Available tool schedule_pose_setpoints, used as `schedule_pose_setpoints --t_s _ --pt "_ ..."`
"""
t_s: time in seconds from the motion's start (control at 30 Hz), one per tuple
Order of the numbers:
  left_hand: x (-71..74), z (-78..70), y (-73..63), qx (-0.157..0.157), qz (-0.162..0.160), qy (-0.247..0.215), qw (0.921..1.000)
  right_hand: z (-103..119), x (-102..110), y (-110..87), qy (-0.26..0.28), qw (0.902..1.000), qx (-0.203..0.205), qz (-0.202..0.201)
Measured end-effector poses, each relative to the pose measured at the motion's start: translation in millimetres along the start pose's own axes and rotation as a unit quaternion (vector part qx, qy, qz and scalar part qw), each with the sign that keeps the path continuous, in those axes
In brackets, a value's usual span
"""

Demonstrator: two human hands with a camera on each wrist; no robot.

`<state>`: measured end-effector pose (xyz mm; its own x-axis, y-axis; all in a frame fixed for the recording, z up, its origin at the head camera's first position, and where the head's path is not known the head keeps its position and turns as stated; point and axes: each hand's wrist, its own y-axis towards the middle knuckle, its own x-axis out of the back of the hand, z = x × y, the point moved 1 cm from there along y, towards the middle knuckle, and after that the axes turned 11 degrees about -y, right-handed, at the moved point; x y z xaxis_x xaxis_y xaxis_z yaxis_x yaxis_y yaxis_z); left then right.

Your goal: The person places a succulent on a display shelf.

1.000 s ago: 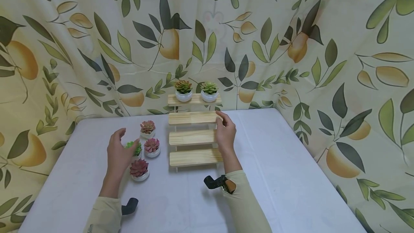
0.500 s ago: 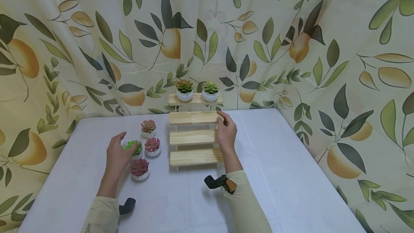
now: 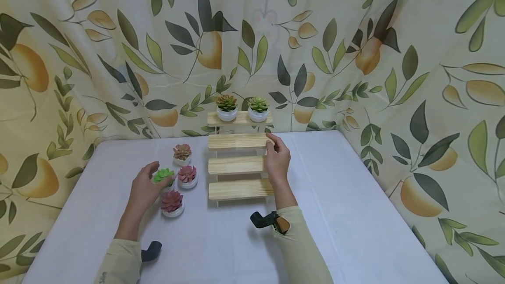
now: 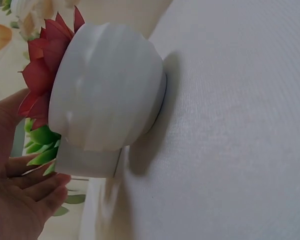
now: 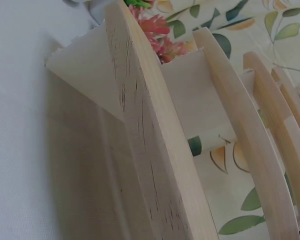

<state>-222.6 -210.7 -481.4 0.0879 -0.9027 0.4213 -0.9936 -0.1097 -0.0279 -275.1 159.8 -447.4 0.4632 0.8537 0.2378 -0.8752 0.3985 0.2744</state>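
In the head view my left hand reaches around a green succulent in a white pot, thumb on its near right side, fingers on the left. Seen from the left wrist, those fingers extend loosely beside its green leaves. A dark red succulent sits just in front; its white pot fills much of that wrist view. My right hand grips the right end of a wooden tiered plant stand at its middle tiers. That hand is out of sight in the right wrist view.
A pink succulent and a brownish-pink one stand between the left hand and the plant stand. On the top tier sit two potted succulents, one reddish-green and one green. A patterned curtain hangs behind the white-covered table.
My left hand has lowered and moved in around the green succulent, its thumb now across the plant's near side. The right hand keeps its hold on the plant stand.
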Motion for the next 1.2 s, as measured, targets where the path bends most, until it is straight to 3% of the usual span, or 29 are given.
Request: schedule_pose_setpoints --t_s 0.27,0.53,1.2 --pt "-2.3 2.6 3.3 0.006 0.025 0.012 0.9996 -0.4 1.2 1.1 0.009 1.0000 0.001 0.001" --pt "-3.7 -1.2 3.9 -0.007 0.016 0.023 0.9996 0.0 0.9 0.7 0.008 1.0000 0.002 0.005" --pt "-0.1 8.1 0.5 0.039 0.014 0.027 0.9988 0.4 0.4 0.8 0.010 0.9999 -0.003 0.001"
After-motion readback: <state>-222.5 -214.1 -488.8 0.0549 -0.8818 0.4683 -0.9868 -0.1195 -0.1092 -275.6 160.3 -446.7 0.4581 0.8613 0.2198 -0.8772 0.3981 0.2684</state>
